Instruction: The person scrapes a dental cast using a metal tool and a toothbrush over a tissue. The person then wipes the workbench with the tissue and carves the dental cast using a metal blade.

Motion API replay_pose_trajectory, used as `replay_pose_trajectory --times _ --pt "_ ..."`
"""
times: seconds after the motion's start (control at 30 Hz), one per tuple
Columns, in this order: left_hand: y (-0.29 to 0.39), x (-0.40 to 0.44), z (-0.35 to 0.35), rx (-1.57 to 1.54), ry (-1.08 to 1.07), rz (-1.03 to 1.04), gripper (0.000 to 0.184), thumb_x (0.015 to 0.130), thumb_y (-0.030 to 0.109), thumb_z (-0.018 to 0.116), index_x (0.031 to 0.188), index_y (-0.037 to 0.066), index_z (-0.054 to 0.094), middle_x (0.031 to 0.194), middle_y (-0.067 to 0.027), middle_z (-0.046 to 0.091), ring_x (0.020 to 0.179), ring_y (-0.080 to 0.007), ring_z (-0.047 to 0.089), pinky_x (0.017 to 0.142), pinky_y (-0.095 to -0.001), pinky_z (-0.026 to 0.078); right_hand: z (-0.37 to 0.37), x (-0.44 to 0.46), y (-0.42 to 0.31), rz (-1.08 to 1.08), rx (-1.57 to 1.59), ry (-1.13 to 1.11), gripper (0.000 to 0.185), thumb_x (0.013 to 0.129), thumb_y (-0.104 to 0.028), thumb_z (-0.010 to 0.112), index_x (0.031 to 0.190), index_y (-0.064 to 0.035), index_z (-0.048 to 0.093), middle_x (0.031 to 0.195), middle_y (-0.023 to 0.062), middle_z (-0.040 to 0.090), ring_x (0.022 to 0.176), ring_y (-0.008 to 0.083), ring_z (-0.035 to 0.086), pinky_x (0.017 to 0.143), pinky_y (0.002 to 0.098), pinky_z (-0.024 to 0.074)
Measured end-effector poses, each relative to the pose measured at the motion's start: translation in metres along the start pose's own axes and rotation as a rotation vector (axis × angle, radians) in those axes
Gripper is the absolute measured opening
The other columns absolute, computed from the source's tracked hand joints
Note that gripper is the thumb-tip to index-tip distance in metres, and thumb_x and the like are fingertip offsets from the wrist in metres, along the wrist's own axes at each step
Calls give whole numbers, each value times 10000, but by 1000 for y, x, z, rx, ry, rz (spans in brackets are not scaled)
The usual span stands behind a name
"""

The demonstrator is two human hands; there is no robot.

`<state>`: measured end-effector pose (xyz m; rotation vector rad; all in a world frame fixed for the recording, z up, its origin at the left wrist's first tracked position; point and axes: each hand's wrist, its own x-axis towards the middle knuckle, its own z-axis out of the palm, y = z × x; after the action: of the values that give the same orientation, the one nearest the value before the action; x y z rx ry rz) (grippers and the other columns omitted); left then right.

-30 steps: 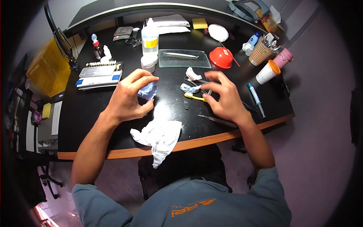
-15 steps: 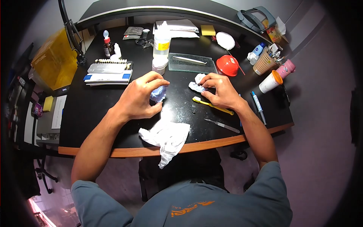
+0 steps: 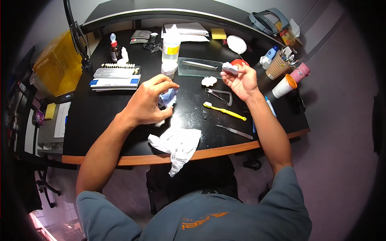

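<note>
Left hand (image 3: 144, 98) arched over surface (image 3: 100, 120), fingers clamped on blue mould (image 3: 168, 97), right hand (image 3: 244, 83) palm-up nearer right edge, fingers pinching pale cast (image 3: 229, 68)

The left hand (image 3: 145, 101) arches into a C, back upward — fingers curved above, thumb below. The right hand (image 3: 244, 85) is raised, palm up, fingers curled toward the thumb — the left forearm (image 3: 103, 146) and right forearm (image 3: 268, 130) both reaching forward.

A black desk (image 3: 96, 124) stands on purplish floor (image 3: 329, 172) near a pale wall (image 3: 281, 9).
</note>
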<state>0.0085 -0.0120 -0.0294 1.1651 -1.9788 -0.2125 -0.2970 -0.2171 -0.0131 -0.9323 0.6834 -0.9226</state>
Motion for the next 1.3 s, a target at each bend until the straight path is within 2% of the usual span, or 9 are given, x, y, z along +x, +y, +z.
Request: replay_pose_trajectory --times 0.23,0.4,0.53,0.63,0.67,0.8,0.9,1.07,1.3 --pt "-1 1 1 -66 21 -18 526 669 105 794 1186 16 757 1114 -99 689 926 -191 663 750 -335 582 -7 18 7 160 354 -35 266 885 -301 484 879 -44 550 837 128 566 721 242 546 657 357 528" --pt "3 2 -1 -70 -8 -45 526 670 107 792 1185 6 753 1106 -102 683 929 -195 666 777 -342 586 16 17 8 134 308 138 177 863 -107 658 741 -58 540 740 89 541 677 198 590 549 286 492" --pt "-1 0 0 -3 17 35 521 684 86 768 1194 -10 724 1127 -125 673 955 -246 690 847 -367 591 24 16 0 -46 -771 -91 180 859 5 684 744 -65 565 783 78 658 586 166 637 549 304 516" --pt "0 -1 0 94 19 75 512 696 70 742 1199 -15 701 1146 -147 665 981 -294 704 888 -380 589 41 5 -2 -256 -1520 -210 188 882 -38 751 1062 9 728 765 53 667 670 135 681 572 297 531" --pt "-1 -1 0 79 12 64 504 698 63 726 1196 -10 696 1141 -156 664 991 -310 709 885 -385 585 53 -2 -6 -153 -1596 -211 331 895 -89 779 1218 -19 769 866 98 749 743 191 734 668 341 577" --pt "6 0 -2 10 -29 0 503 705 69 685 1201 -12 694 1125 -149 658 982 -298 689 878 -391 568 46 8 9 -202 -1683 -228 262 924 -185 806 1124 -17 821 1090 206 802 979 304 777 882 431 590" --pt "7 1 -2 -37 -58 -25 510 710 114 645 1201 -12 694 1106 -144 648 934 -278 651 839 -378 547 58 3 11 -170 -1739 -156 269 964 -231 769 1127 -24 822 1034 221 799 997 351 767 904 446 591" --pt "7 4 -9 -142 -161 -183 483 697 181 582 1122 -17 698 968 -106 612 738 -186 533 685 -325 475 62 -9 24 -371 -1853 -88 209 954 -96 727 1071 75 755 1308 394 534 1062 534 716 954 533 601" --pt "7 3 -8 -202 -194 -322 245 829 216 817 917 14 710 783 -43 646 629 -99 570 594 -274 456 39 1 42 -511 -1729 -5 232 1004 -93 590 1144 87 628 1110 321 635 1016 500 724 907 559 573"
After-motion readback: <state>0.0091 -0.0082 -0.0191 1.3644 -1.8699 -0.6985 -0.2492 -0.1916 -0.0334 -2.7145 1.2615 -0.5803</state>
